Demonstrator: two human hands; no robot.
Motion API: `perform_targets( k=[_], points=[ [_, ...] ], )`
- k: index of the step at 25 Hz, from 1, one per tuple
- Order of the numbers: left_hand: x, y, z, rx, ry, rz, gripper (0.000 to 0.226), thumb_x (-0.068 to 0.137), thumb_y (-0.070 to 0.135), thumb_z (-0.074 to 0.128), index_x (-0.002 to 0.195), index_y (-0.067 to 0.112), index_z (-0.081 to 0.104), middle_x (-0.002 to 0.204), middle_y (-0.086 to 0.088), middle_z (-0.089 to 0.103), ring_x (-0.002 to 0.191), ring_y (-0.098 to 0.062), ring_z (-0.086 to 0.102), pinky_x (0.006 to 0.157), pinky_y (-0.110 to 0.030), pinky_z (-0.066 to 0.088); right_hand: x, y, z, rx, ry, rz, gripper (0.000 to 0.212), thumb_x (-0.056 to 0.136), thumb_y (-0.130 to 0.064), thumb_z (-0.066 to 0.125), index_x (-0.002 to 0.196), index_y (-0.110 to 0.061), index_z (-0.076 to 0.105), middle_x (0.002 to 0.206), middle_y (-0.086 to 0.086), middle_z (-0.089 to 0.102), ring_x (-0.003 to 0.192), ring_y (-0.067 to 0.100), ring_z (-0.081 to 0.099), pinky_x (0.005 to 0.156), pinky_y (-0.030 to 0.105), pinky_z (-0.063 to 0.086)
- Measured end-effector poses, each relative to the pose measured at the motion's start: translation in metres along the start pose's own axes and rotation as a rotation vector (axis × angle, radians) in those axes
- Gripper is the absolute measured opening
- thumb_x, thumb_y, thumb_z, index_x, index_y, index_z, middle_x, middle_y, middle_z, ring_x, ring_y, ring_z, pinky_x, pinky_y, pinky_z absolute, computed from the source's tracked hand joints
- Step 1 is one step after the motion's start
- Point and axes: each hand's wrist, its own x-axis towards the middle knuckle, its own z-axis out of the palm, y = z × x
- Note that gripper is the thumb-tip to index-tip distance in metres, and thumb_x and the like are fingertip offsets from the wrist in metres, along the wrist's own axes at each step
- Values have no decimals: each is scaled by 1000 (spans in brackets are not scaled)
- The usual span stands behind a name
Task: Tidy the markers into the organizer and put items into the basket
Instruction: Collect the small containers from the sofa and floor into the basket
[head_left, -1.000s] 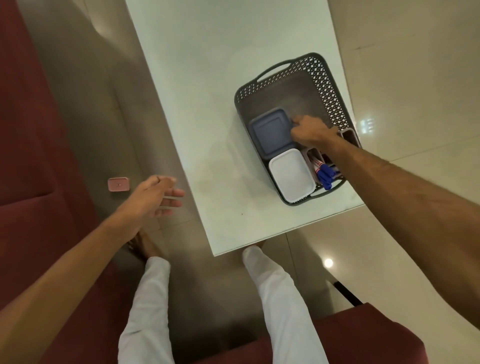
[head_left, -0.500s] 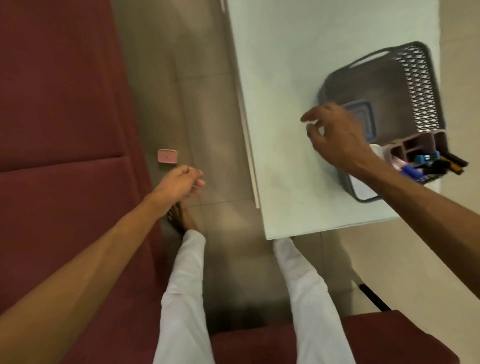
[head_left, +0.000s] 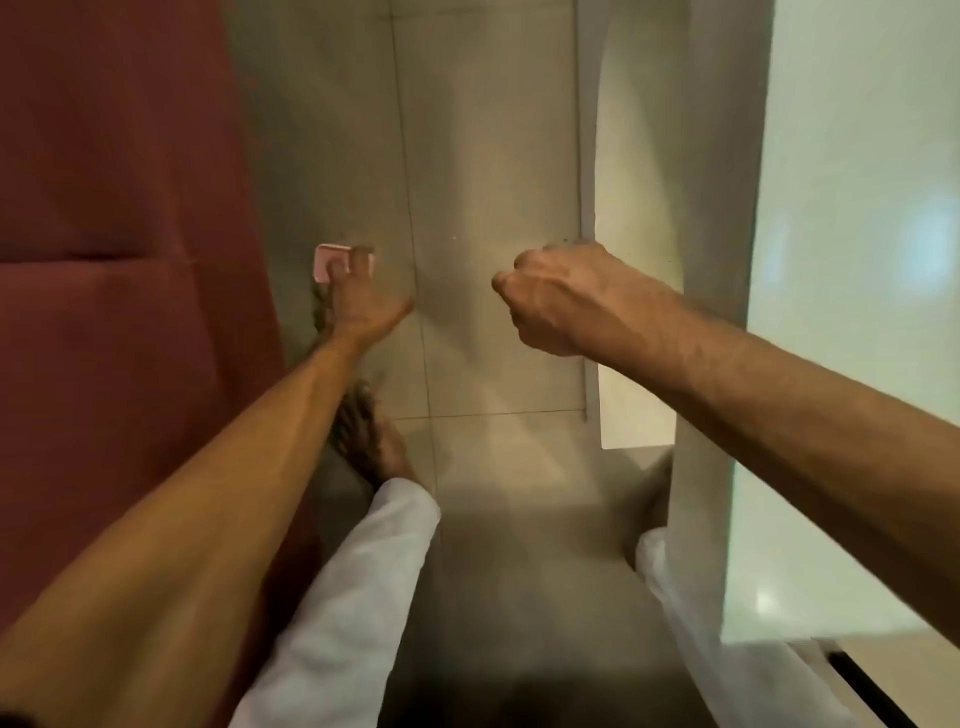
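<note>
A small pink rectangular item (head_left: 325, 261) lies on the tiled floor beside the red sofa. My left hand (head_left: 359, 305) reaches down to it, fingertips lying on its right part and thumb spread out to the side; no grip shows. My right hand (head_left: 563, 301) hangs in the air as a closed fist with nothing visible in it, just left of the white table (head_left: 857, 260). The basket, the organizer and the markers are out of view.
The red sofa (head_left: 104, 208) fills the left side. My bare foot (head_left: 366, 439) and white trouser legs (head_left: 353, 597) stand on the floor strip between sofa and table. The table's side panel (head_left: 634, 208) drops to the floor on the right.
My view swung down and left, so the basket left the frame. My left hand dropped onto the pink item on the floor. My right hand left the basket and closed into a fist.
</note>
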Motion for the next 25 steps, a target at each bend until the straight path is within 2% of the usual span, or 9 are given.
perform_targets(
  k=[2,4,7,11,13,17,21,23,25],
  points=[
    [58,-19,16,215,66,2,104,81,50,81,164,29,22,175,-16,1,156,-54,10,121,-68,25,6,20,13,5,-13,43,22,105,-16,44,116,-11,63,94,8,65,73,25,63,64,37,51],
    [90,-46,28,189,42,-62,103,81,46,83,163,27,24,175,-17,-4,154,-57,14,119,-65,31,6,29,17,11,-73,91,21,104,-18,47,113,-11,64,93,9,65,77,27,65,65,37,55],
    [88,-57,51,53,90,-119,89,81,43,84,152,17,37,163,-25,22,136,-56,43,110,-54,45,-1,24,22,-25,-104,82,22,106,-23,45,117,-13,61,96,5,63,79,25,63,63,35,47],
    [13,-13,62,-480,-187,-169,86,79,60,78,146,23,39,148,-11,51,113,-29,65,84,-39,60,-10,11,11,340,-52,65,45,106,-34,47,148,-18,44,133,10,60,109,28,63,78,35,48],
    [-47,10,44,-578,-151,21,78,78,53,84,140,27,44,140,-4,59,109,-20,67,81,-35,59,-32,1,2,647,16,146,57,105,-40,53,156,-21,34,144,13,57,123,29,60,94,35,47],
    [-171,67,-52,-275,-93,584,97,60,41,90,137,53,32,137,6,46,122,-25,58,95,-45,55,-117,8,-49,1251,12,347,59,102,-55,54,153,-28,41,147,7,60,128,25,60,99,32,45],
    [-260,138,-148,-129,-101,938,102,56,45,83,146,39,33,139,36,34,122,-29,55,100,-46,54,-198,31,-104,1397,0,267,45,92,-45,74,131,-26,64,115,3,76,96,22,76,87,40,61],
    [-293,183,-170,-100,-103,1016,103,57,45,86,147,25,38,142,35,35,124,-28,55,100,-48,55,-237,50,-122,1428,53,258,44,89,-38,80,128,-24,64,105,3,78,91,24,78,88,45,63],
    [-324,230,-176,-101,-104,1051,105,58,42,94,147,30,39,144,31,39,127,-22,54,99,-45,55,-279,78,-135,1525,90,245,48,89,-33,82,131,-23,62,107,6,76,94,25,78,87,44,65]
  ],
)
